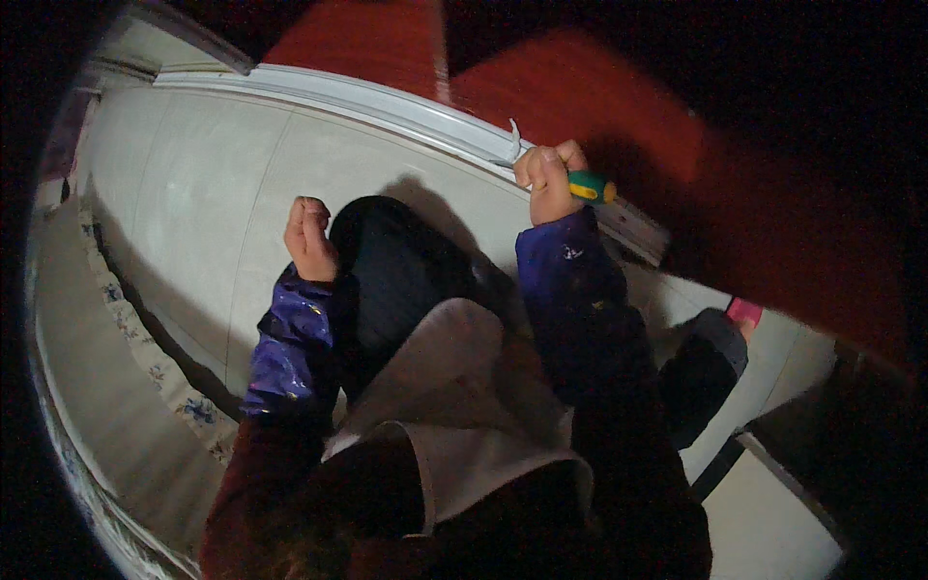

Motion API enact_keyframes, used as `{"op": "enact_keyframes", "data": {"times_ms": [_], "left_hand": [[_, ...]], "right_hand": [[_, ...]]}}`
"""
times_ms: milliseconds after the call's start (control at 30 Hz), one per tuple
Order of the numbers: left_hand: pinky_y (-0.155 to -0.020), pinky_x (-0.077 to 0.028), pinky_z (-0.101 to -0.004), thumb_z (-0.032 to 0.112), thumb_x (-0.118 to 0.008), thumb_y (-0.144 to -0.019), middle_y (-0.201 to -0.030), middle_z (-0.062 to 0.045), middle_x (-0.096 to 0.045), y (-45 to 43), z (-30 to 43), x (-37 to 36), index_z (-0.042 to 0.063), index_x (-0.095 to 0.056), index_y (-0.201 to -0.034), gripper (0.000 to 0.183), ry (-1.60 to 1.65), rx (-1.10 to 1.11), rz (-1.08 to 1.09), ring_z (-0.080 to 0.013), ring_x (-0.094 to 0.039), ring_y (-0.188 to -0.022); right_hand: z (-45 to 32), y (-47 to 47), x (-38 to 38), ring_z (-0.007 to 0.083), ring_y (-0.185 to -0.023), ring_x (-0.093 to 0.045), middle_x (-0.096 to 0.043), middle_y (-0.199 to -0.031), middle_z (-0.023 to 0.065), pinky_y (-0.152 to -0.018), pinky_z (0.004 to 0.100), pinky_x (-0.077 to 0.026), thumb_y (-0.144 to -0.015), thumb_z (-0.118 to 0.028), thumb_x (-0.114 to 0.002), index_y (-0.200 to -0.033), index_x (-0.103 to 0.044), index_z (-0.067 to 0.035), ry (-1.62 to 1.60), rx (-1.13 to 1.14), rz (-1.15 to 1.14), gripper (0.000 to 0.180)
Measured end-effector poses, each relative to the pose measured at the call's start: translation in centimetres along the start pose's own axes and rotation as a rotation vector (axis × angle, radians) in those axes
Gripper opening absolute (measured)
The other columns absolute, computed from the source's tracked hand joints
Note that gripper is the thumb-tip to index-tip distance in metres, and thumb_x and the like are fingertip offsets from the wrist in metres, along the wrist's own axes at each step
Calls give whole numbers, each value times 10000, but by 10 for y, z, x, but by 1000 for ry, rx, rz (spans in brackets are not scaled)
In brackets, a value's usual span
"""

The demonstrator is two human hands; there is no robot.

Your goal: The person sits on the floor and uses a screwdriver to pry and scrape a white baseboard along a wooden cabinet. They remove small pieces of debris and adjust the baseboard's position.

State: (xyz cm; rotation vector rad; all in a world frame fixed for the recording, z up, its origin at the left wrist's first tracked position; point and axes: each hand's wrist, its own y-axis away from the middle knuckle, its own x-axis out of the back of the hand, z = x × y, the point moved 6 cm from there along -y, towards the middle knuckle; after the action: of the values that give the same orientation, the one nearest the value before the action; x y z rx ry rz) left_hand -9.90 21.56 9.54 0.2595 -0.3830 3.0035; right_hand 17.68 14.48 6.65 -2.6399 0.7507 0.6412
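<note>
My right hand is wrapped around the green and yellow handle of a hand tool, perhaps a screwdriver. The tool's working end is hidden by the fingers. This hand is over a white rail or track that runs along the floor at the foot of red panels. A thin white curled strip sticks up just past the fingers. My left hand is curled into a loose fist beside my dark-trousered knee, with nothing visible in it.
Pale tiles cover the floor. Red panels rise behind the rail. On the left hangs fabric with a floral border. A light apron covers my lap. At lower right lies a pale panel with a dark edge.
</note>
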Motion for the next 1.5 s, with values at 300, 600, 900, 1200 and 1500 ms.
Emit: {"op": "enact_keyframes", "data": {"times_ms": [300, 600, 900, 1200, 1500], "left_hand": [[-514, -262, -208, 178, -363, -862, -599, 16, -337, -5, -7, -7, 38, -376, -645, 259, 5, -8, -167, -67, -291, -564], [-519, -280, -216, 171, -367, -863, -596, 5, -343, 4, -17, -46, 26, -365, -646, 261, -76, -12, -348, -83, -308, -568], [-500, -252, -203, 181, -389, -858, -584, 21, -311, 8, -10, -52, 35, -355, -632, 271, 14, -55, -318, -64, -269, -555], [-510, -286, -224, 196, -381, -859, -575, -2, -364, 11, -6, -55, 13, -381, -648, 280, -190, -61, -384, -86, -319, -564], [-522, -279, -217, 194, -381, -864, -595, 0, -359, 17, 3, -63, 19, -369, -643, 283, -148, -55, -408, -80, -310, -578]], "right_hand": [[-3, 23, 59, 158, -482, -332, -321, -503, 31, -515, 288, -329, -795, -74, -347, -673, -275, -97, -151, 87, 44, 144], [-57, 28, 85, 164, -674, -485, -499, -652, 68, -678, 267, -377, -835, -173, -408, -675, -419, -73, 425, 82, 161, 189], [-111, 60, 79, 27, -446, -376, -570, -624, 40, -396, 169, -298, -804, -305, -460, -701, -494, -88, 608, 63, 273, 243], [-80, 61, 85, 94, -537, -454, -537, -624, 26, -517, 222, -350, -791, -316, -460, -643, -553, -78, 670, -149, 293, 296], [-69, 42, 87, 121, -546, -478, -545, -630, 41, -574, 238, -390, -783, -284, -471, -635, -497, -46, 634, -196, 156, 282]]}}
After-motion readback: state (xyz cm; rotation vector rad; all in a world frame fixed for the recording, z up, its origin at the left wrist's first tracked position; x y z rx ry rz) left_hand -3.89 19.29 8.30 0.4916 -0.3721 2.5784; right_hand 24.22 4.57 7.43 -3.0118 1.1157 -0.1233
